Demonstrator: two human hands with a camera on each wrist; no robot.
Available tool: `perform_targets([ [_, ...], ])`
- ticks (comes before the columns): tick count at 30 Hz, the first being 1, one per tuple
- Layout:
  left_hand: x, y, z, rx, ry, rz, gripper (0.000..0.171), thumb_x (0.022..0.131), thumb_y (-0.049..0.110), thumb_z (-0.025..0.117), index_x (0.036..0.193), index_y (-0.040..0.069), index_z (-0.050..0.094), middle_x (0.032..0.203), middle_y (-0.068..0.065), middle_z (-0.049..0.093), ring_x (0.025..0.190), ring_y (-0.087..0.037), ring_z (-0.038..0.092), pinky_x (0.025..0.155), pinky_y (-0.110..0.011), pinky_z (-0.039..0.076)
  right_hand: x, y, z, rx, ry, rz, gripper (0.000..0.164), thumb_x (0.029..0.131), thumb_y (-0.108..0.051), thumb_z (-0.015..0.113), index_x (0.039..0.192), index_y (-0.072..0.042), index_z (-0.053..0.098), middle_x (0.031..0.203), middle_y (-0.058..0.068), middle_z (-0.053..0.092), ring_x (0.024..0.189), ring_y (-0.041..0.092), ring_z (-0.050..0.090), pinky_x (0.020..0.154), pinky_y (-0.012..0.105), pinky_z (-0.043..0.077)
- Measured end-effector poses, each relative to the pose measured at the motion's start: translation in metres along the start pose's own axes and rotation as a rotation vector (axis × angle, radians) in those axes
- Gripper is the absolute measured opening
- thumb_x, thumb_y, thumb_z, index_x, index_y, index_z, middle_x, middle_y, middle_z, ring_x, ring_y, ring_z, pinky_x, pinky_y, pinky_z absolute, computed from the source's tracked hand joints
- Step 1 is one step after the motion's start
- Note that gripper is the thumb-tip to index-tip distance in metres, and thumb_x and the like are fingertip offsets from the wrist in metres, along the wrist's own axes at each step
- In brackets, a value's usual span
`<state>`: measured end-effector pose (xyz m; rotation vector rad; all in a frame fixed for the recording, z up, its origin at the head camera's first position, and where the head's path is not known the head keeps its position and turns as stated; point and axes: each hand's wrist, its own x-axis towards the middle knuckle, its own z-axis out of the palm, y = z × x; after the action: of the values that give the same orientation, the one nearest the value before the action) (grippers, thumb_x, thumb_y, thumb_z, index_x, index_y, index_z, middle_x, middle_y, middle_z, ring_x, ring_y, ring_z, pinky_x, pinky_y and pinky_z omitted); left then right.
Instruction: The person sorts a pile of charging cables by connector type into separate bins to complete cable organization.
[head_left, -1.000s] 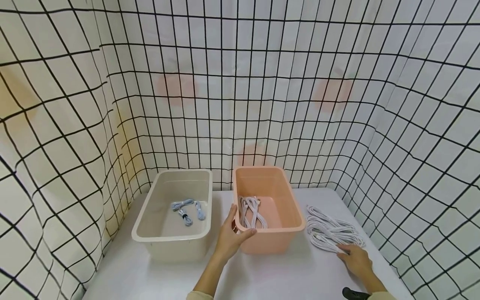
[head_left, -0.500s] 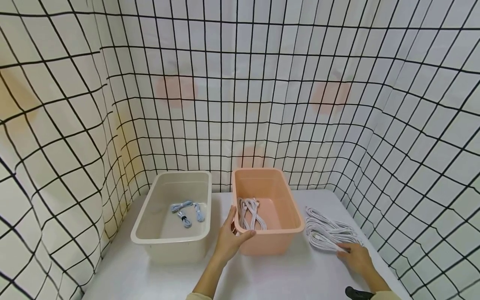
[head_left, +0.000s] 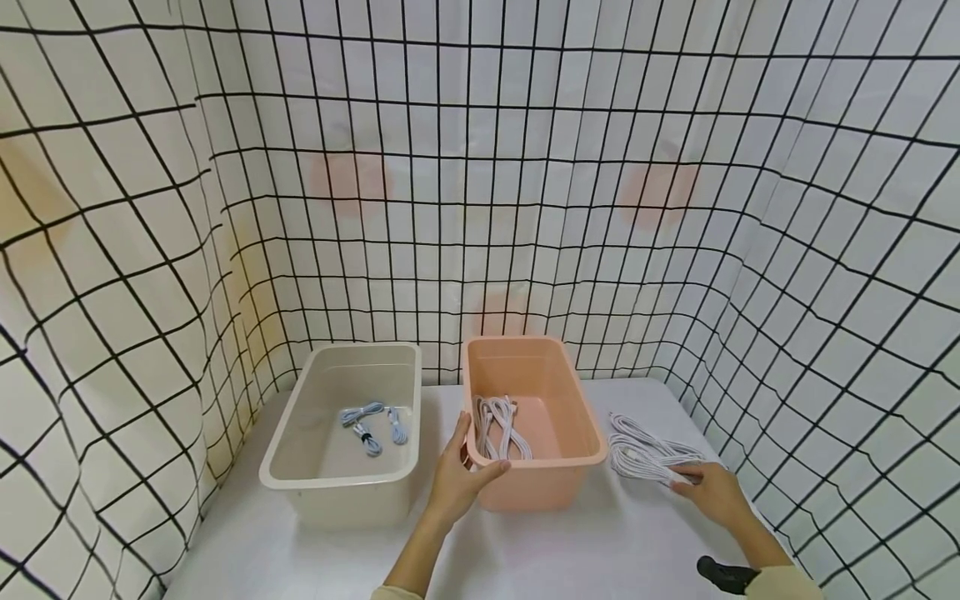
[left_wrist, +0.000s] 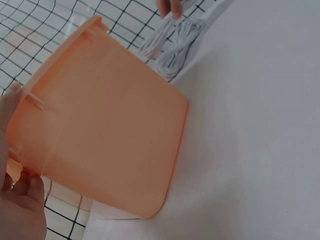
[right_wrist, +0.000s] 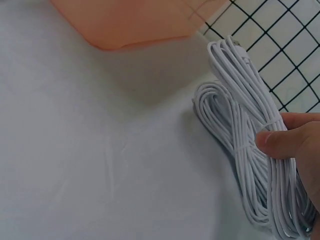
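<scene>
**Your right hand (right_wrist: pixel 300 145) pinches a white cable bundle (right_wrist: pixel 246 90) beside the orange bin (head_left: pixel 534 487)**

The cream bin (head_left: pixel 352 503), at your left, has three light-blue cable bundles (head_left: pixel 397 427) on its floor. In the orange bin, looped white cables (head_left: pixel 512 431) lie along the left side. Your left hand (head_left: pixel 456 479) grips this bin's near left corner, with the thumb at the front rim. Right of the bin, your other hand pinches its bundle between thumb and fingers; a second white bundle (right_wrist: pixel 241 137) lies partly behind it. Both bins look like smooth plastic, with rounded corners. The held cord is slim, folded in long loops, and crossed by a thin tie (right_wrist: pixel 270 123).
</scene>
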<state>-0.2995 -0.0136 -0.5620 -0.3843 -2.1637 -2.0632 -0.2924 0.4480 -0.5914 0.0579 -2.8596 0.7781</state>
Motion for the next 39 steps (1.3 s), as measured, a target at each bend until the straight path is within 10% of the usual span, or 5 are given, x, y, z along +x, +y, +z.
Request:
perform_targets([
  [10, -0.001, 0.000, -0.001, 0.005, 0.002, -0.006, 0.109, 0.081, 0.024, 0.092, 0.164, 0.005, 0.024, 0.170, -0.013, 0.019, 0.150, -0.034, 0.030, 0.117, -0.041, 0.032, 0.008, -0.012, -0.020, 0.017, -0.009, 0.004, 0.032, 0.089, -0.016, 0.082, 0.115, 0.002, 0.077, 0.119, 0.030, 0.069, 0.111, 0.053, 0.063, 0.083, 0.061, 0.057],
  [39, -0.003, 0.006, 0.001, 0.015, 0.002, -0.006, 0.110, 0.081, 0.026, 0.092, 0.164, 0.005, 0.023, 0.169, -0.015, 0.020, 0.149, -0.035, 0.031, 0.116, -0.041, 0.033, 0.039, -0.072, -0.070, 0.001, 0.055, -0.060, 0.039, 0.092, -0.029, 0.080, 0.119, -0.001, 0.076, 0.117, 0.026, 0.071, 0.104, 0.047, 0.065, 0.077, 0.057, 0.058],
])
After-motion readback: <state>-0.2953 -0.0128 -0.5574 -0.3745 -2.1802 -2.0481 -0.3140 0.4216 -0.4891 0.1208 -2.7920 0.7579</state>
